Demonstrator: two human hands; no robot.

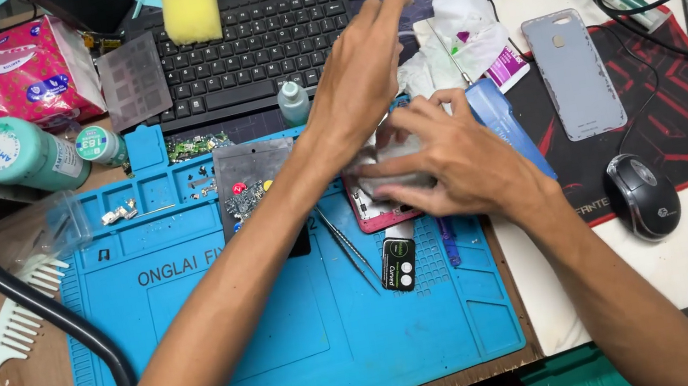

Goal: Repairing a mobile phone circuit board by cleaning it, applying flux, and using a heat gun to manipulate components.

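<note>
My right hand (441, 158) presses down on an opened phone with a red frame (375, 214) lying on the blue repair mat (291, 323), holding a piece of clear film over it. My left hand (361, 69) hovers above the phone's far end, fingers stretched toward the black keyboard (262, 39), holding nothing that I can see. Tweezers (348, 243) and a small black battery-like part (399, 263) lie on the mat just below the phone.
A grey phone back cover (573, 73) and a mouse (642, 194) rest on the red-black pad at right. A yellow sponge (191, 12), teal bottle (21, 156), tissue pack (25, 65), small dropper bottle (292, 102), white comb (7, 347) and black hose (47, 312) crowd the left and back.
</note>
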